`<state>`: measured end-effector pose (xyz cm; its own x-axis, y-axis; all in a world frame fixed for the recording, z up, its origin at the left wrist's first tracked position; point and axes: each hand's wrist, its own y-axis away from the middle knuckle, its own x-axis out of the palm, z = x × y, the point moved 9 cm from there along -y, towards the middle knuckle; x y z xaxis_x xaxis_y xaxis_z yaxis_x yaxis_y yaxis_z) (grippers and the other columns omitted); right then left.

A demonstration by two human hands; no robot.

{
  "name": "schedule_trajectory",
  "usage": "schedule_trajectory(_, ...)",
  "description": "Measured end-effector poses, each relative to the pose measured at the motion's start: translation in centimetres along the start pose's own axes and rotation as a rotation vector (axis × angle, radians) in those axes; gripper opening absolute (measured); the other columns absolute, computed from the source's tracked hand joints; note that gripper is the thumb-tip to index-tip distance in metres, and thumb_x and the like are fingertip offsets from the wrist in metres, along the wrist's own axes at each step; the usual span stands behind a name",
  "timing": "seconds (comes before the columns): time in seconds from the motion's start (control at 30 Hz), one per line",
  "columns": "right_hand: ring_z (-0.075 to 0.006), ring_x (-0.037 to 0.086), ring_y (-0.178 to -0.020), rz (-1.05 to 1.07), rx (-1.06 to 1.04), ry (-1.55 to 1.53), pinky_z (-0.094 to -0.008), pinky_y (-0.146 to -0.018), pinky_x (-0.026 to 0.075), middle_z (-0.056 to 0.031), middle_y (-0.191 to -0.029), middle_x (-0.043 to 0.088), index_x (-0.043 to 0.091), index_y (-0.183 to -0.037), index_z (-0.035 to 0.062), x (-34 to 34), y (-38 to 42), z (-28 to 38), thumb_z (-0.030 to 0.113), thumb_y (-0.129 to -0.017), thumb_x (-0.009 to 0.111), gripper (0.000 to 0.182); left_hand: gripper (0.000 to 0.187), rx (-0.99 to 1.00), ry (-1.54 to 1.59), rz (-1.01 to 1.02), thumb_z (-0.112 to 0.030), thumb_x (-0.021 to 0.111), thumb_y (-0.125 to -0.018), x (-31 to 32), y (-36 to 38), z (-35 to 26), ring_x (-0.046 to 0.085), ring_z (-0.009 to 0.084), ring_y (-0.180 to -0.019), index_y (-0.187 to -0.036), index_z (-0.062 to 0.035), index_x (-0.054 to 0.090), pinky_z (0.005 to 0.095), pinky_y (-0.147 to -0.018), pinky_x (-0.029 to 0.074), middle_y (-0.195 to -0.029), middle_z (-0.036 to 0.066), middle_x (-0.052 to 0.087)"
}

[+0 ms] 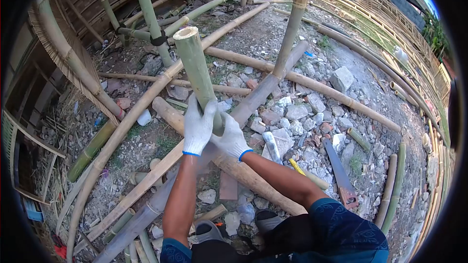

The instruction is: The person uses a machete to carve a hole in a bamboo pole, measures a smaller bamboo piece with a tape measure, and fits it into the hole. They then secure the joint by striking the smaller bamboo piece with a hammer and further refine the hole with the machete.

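Note:
A thick green bamboo post stands nearly upright in front of me, its cut hollow top tilted a little to the left. My left hand, in a white knit glove with a blue cuff, is wrapped round the post's lower part. Lower down on the right side, my gloved right hand also grips the post. The foot of the post is hidden by my hands, near where a grey bamboo pole and a thick tan pole cross.
A handsaw lies on the rubble to the right, with a yellow-handled tool nearer me. Another upright bamboo post rises beyond. Long poles cross the stony ground, including a long tan one at left. Broken stones lie around.

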<state>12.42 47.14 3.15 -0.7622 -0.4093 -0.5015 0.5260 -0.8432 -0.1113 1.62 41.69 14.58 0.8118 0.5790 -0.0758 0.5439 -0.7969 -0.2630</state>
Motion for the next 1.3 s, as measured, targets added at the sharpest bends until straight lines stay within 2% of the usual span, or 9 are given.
schedule_trajectory(0.03,-0.0466,0.065,-0.122,-0.060,-0.089,0.087,-0.0533,-0.101,0.053,-0.0312,-0.131,0.065,0.047,-0.146,-0.0009,-0.8,-0.5,0.8,0.043,-0.084,0.084,0.084,0.066,0.066,0.104,0.046,-0.027,0.073,-0.098,-1.0,1.6,0.0,0.062,0.0313,-0.133,-0.150,0.0047,0.047,0.0415,-0.115,0.047,-0.141,0.023,0.063)
schedule_trajectory(0.17,-0.0497,0.071,-0.102,0.048,-0.179,0.098,-0.0551,-0.091,0.056,-0.0289,-0.105,0.074,0.050,-0.143,0.0046,0.5,-2.6,0.9,0.042,-0.090,0.076,0.070,0.082,-0.092,-0.612,0.219,-0.031,0.077,-0.092,-10.4,11.6,4.5,0.048,0.0414,-0.148,-0.159,0.0001,0.042,0.0455,-0.124,0.036,-0.160,0.026,0.049)
schedule_trajectory(0.33,-0.0485,0.071,-0.108,0.083,-0.057,0.092,-0.0530,-0.095,0.056,-0.0290,-0.114,0.074,0.049,-0.146,0.0081,0.6,-2.2,1.0,0.038,-0.091,0.076,0.068,0.112,-0.417,-1.114,0.146,-0.044,0.096,-0.064,-29.9,27.4,8.6,0.041,0.0462,-0.148,-0.155,-0.0031,0.046,0.0535,-0.125,0.032,-0.157,0.026,0.048)
schedule_trajectory(0.5,-0.0435,0.073,-0.110,0.108,-0.116,0.068,-0.0496,-0.094,0.057,-0.0260,-0.115,0.075,0.051,-0.142,0.0061,-0.2,-0.9,3.1,0.033,-0.095,0.074,0.058,0.110,-0.469,-1.361,0.217,-0.054,0.095,-0.059,-39.4,33.7,7.7,0.060,0.0424,-0.130,-0.148,-0.0049,0.053,0.0510,-0.114,0.045,-0.134,0.023,0.066)
schedule_trajectory(0.6,-0.0437,0.073,-0.111,0.080,-0.131,0.181,-0.0499,-0.094,0.057,-0.0262,-0.116,0.074,0.051,-0.138,0.0028,0.0,-1.3,2.1,0.035,-0.096,0.074,0.058,0.101,-0.711,-1.237,0.304,-0.058,0.093,-0.057,-40.6,33.9,9.6,0.070,0.0396,-0.112,-0.137,-0.0057,0.061,0.0476,-0.100,0.055,-0.115,0.020,0.074)
schedule_trajectory(0.63,-0.0450,0.073,-0.109,0.062,-0.159,0.178,-0.0505,-0.093,0.057,-0.0273,-0.114,0.075,0.051,-0.136,0.0010,0.1,-1.4,2.2,0.040,-0.096,0.075,0.061,0.095,-0.643,-1.281,0.296,-0.061,0.091,-0.058,-40.4,33.6,9.5,0.073,0.0384,-0.104,-0.130,-0.0057,0.065,0.0465,-0.093,0.058,-0.110,0.020,0.075)
schedule_trajectory(0.8,-0.0488,0.072,-0.104,-0.006,-0.072,0.160,-0.0530,-0.090,0.056,-0.0303,-0.108,0.074,0.053,-0.131,0.0021,-0.5,-2.1,0.9,0.041,-0.095,0.075,0.057,0.094,-0.578,-1.280,0.286,-0.062,0.091,-0.058,-40.2,33.7,10.3,0.073,0.0380,-0.107,-0.131,-0.0064,0.066,0.0453,-0.096,0.057,-0.114,0.021,0.075)
schedule_trajectory(1.17,-0.0501,0.073,-0.103,-0.258,-0.171,0.238,-0.0532,-0.090,0.056,-0.0318,-0.104,0.073,0.052,-0.131,0.0009,-10.2,-11.3,-1.5,0.044,-0.099,0.070,0.056,0.085,-0.549,-1.220,0.296,-0.056,0.092,-0.062,-29.1,23.9,8.2,0.074,0.0368,-0.099,-0.124,-0.0065,0.064,0.0473,-0.087,0.059,-0.105,0.018,0.075)
schedule_trajectory(1.3,-0.0495,0.071,-0.111,-0.253,0.012,0.175,-0.0534,-0.095,0.055,-0.0318,-0.117,0.072,0.050,-0.137,0.0032,-13.2,-15.6,-5.0,0.046,-0.098,0.071,0.061,0.086,-0.488,-1.246,0.352,-0.061,0.089,-0.065,-24.4,20.8,10.0,0.076,0.0371,-0.097,-0.126,-0.0060,0.063,0.0483,-0.087,0.060,-0.106,0.018,0.076)
